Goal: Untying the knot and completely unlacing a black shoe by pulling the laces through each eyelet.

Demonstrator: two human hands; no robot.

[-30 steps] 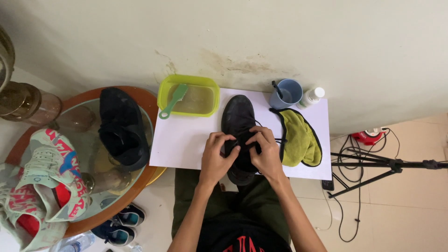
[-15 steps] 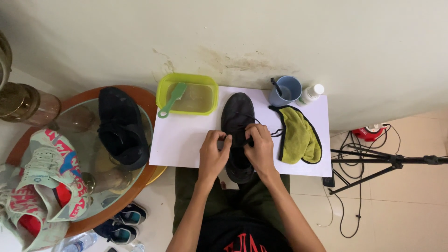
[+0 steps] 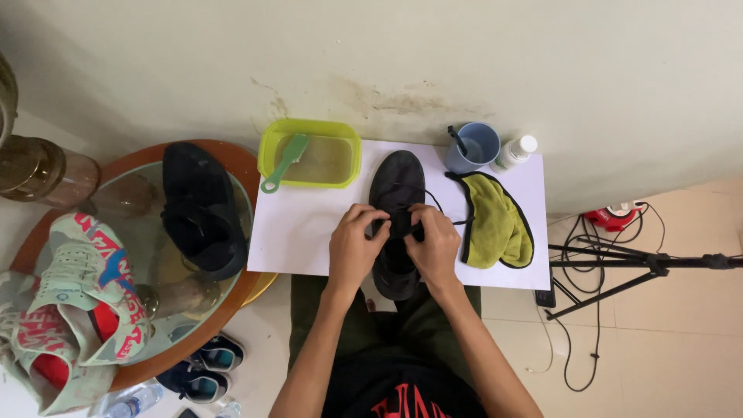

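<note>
A black shoe (image 3: pixel 397 183) lies lengthwise on a white sheet (image 3: pixel 303 224), toe pointing at the wall. My left hand (image 3: pixel 354 244) and my right hand (image 3: pixel 433 244) meet over its middle, fingers pinching the black laces (image 3: pixel 435 203). A loose lace end trails to the right toward a yellow-green cloth (image 3: pixel 495 220).
A lime tub of cloudy water (image 3: pixel 344 137) with a green brush (image 3: pixel 283 162) sits left of the shoe. A blue cup (image 3: pixel 475 146) and a white bottle (image 3: pixel 514 153) stand by the wall. A second black shoe (image 3: pixel 197 207) rests on the round glass table (image 3: pixel 131 201). A tripod and cables (image 3: pixel 619 267) lie right.
Both hands have shifted slightly up the shoe, staying on the laces. Nothing else has moved.
</note>
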